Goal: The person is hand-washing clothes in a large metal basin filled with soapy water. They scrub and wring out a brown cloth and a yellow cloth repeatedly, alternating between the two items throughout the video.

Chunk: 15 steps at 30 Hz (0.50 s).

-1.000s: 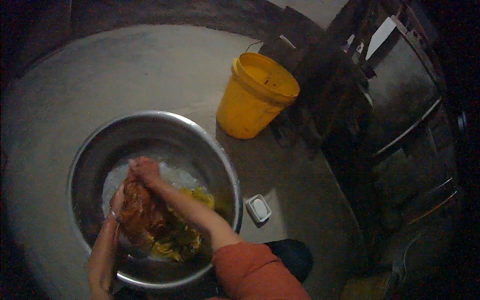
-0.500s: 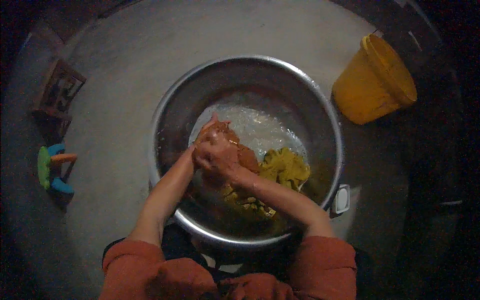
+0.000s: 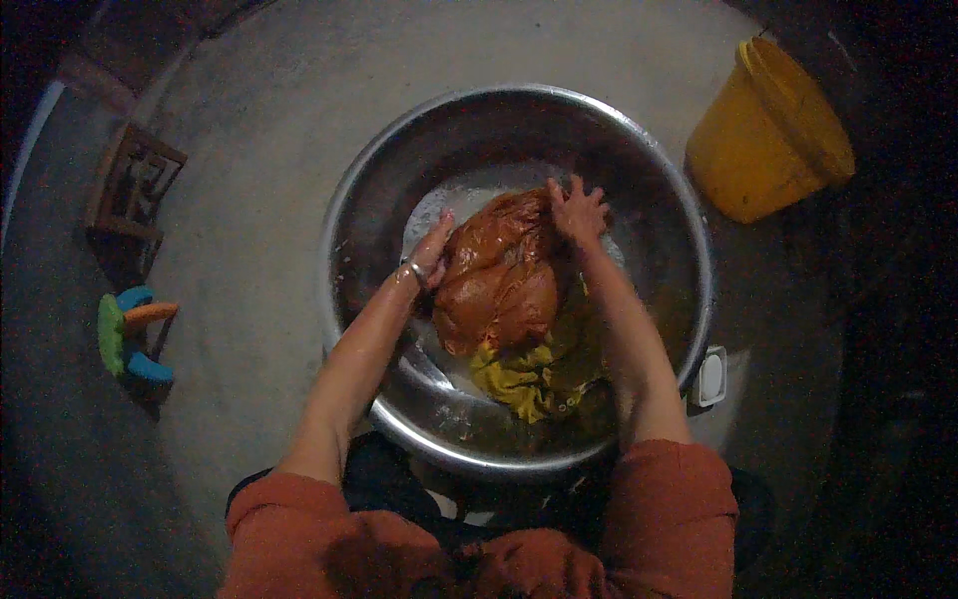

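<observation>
A wide metal basin (image 3: pixel 344 215) holds soapy-looking water. A wet orange-brown cloth (image 3: pixel 499 290) lies spread and rumpled in it. Below the cloth, on the near side, bunches a yellow-green cloth (image 3: pixel 514 379). My left hand (image 3: pixel 431 254) rests against the left edge of the orange-brown cloth, its visible fingers stretched out. At the cloth's far right edge is my right hand (image 3: pixel 581 212), fingers spread and its thumb side touching the fabric. Neither hand grips anything that I can see.
On the floor at the far right, a yellow bucket (image 3: pixel 758 140) leans over. A small white dish (image 3: pixel 711 377) sits beside the basin. To the left are a brown wooden frame-like object (image 3: pixel 135 185) and a green, blue and orange plastic thing (image 3: pixel 112 334).
My hands were together over the bunched orange-brown cloth; now they are apart and it lies spread out. My right hand has moved far and right. The yellow-green cloth is partly covered.
</observation>
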### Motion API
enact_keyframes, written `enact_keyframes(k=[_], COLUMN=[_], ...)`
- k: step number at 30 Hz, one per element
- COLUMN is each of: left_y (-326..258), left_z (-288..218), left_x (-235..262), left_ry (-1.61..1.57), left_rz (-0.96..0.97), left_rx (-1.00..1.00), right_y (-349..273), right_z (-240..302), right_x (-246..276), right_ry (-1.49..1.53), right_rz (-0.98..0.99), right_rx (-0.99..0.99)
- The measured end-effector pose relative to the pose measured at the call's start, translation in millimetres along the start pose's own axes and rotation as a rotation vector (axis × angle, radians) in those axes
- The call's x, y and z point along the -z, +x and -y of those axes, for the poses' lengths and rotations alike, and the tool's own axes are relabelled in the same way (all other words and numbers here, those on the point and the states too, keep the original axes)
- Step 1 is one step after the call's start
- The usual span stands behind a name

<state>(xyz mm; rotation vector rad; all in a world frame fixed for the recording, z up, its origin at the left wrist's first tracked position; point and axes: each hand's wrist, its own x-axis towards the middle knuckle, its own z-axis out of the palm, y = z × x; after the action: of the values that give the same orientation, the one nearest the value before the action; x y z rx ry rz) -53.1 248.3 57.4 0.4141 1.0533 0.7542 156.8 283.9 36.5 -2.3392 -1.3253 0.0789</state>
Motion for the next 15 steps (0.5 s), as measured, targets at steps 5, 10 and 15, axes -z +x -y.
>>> enact_keyframes(k=[5,10,15], left_y=[9,-1,-3], left_z=[4,-6,6], left_x=[0,24,16], left_ry=[0.011,-0.298,-0.096], left_rz=[0.301,0.868,0.3], left_rx=[-0.107,-0.087,-0.188], right_y=[-65,-133,-86], right_z=[15,85,91], right_x=[-29,55,12], right_ry=[0.754,0.641,0.57], right_rz=[0.523,0.333,0.242], right_rx=[0.353,0.934,0.809])
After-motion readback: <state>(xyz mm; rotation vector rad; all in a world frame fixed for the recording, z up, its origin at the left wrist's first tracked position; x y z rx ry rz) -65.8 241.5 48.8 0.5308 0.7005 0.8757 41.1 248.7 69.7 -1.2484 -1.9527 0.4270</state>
